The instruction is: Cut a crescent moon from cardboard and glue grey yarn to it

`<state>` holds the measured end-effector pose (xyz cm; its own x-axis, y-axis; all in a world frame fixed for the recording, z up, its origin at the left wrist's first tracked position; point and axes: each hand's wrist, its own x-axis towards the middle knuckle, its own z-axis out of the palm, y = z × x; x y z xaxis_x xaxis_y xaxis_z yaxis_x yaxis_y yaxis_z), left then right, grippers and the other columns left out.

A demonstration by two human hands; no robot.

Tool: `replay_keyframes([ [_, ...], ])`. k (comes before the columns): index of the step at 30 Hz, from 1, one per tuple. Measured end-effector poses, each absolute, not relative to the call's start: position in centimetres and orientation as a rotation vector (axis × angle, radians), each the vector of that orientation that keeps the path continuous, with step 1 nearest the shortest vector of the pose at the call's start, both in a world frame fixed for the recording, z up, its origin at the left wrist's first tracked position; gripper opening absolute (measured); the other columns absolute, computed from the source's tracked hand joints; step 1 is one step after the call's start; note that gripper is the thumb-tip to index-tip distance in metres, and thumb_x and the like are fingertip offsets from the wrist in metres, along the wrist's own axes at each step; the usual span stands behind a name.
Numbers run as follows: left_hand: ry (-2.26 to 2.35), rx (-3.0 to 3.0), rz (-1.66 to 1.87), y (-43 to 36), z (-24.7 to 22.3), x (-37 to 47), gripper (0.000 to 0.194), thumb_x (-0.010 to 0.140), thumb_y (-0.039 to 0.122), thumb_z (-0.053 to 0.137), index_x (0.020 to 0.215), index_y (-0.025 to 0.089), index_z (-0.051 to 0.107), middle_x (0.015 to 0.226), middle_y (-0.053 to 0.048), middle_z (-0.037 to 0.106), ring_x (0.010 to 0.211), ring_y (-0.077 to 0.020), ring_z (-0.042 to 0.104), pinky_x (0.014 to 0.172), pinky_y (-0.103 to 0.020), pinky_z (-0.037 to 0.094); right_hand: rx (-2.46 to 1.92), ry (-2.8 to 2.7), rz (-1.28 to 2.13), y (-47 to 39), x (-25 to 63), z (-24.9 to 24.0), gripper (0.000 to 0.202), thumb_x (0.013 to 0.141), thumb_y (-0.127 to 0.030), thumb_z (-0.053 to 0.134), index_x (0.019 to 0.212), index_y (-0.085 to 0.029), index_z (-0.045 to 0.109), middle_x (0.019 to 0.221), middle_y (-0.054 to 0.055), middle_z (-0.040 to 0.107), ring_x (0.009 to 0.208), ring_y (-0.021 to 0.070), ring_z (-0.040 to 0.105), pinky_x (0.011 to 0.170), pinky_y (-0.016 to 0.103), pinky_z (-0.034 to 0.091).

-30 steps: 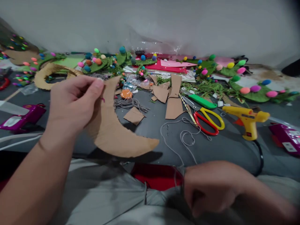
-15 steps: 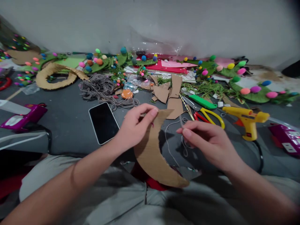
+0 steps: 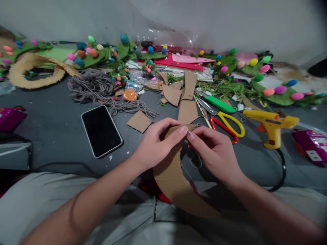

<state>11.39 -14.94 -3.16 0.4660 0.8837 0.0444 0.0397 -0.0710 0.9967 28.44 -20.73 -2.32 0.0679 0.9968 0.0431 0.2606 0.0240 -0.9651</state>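
Note:
My left hand [image 3: 158, 146] is closed round the upper end of a brown cardboard crescent [image 3: 170, 178], thumb on top. The crescent hangs toward my lap, its inner edge facing right. My right hand [image 3: 217, 154] pinches a thin pale string at the crescent's upper tip, its fingertips meeting those of my left hand. A loop of that string [image 3: 196, 161] dangles below the right fingers. The exact spot where string and cardboard meet is hidden by my fingers.
A phone [image 3: 102, 131] lies left of my hands. Scissors [image 3: 224, 124] and a yellow glue gun [image 3: 272, 126] are to the right. Cardboard scraps [image 3: 188, 110], grey yarn [image 3: 92, 85], a wrapped ring [image 3: 17, 73] and green pieces with coloured balls line the back.
My right hand has moved left with the string and now meets my left hand at the crescent's tip. The crescent has shifted slightly right, and the view has turned a little right.

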Motion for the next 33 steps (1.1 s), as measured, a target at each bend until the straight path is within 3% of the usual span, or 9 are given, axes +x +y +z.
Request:
replay_keyframes([
  [14, 0.864, 1.379, 0.836, -14.3, -3.5, 11.0, 0.022, 0.091, 0.036, 0.071, 0.081, 0.016, 0.068, 0.076, 0.000, 0.068, 0.066, -0.0106, 0.056, 0.060, -0.021, 0.042, -1.351, -1.483, 1.056, -20.5, 28.5, -2.7, 0.017, 0.098, -0.025, 0.064, 0.081, -0.019, 0.067, 0.069, -0.003, 0.063, 0.057, 0.0079, 0.051, 0.050, 0.019, 0.039],
  [20, 0.699, 1.300, 0.729, -13.9, -3.5, 10.2, 0.022, 0.087, 0.035, 0.077, 0.079, 0.016, 0.068, 0.069, 0.003, 0.062, 0.063, -0.0086, 0.051, 0.058, -0.020, 0.039, -1.269, -1.699, 1.179, -20.1, 30.3, -2.3, 0.015, 0.100, -0.025, 0.061, 0.088, -0.020, 0.069, 0.079, 0.000, 0.070, 0.071, 0.0109, 0.063, 0.065, 0.021, 0.050],
  [25, 0.631, 1.372, 0.596, -14.0, -3.3, 10.0, 0.019, 0.087, 0.031, 0.076, 0.082, 0.014, 0.070, 0.067, 0.004, 0.059, 0.060, -0.0077, 0.046, 0.056, -0.020, 0.037, -1.234, -1.940, 1.019, -19.1, 31.8, -1.9, 0.012, 0.098, -0.020, 0.062, 0.095, -0.019, 0.073, 0.087, 0.001, 0.073, 0.079, 0.0116, 0.066, 0.073, 0.022, 0.050],
  [33, 0.741, 1.745, 0.381, -14.6, -2.0, 10.1, 0.018, 0.092, 0.034, 0.067, 0.086, 0.018, 0.073, 0.074, 0.001, 0.067, 0.068, -0.0115, 0.056, 0.061, -0.024, 0.039, -1.228, -2.177, 0.972, -17.8, 32.7, 0.0, 0.012, 0.099, -0.024, 0.061, 0.094, -0.019, 0.072, 0.086, 0.001, 0.073, 0.076, 0.0124, 0.064, 0.070, 0.024, 0.048],
])
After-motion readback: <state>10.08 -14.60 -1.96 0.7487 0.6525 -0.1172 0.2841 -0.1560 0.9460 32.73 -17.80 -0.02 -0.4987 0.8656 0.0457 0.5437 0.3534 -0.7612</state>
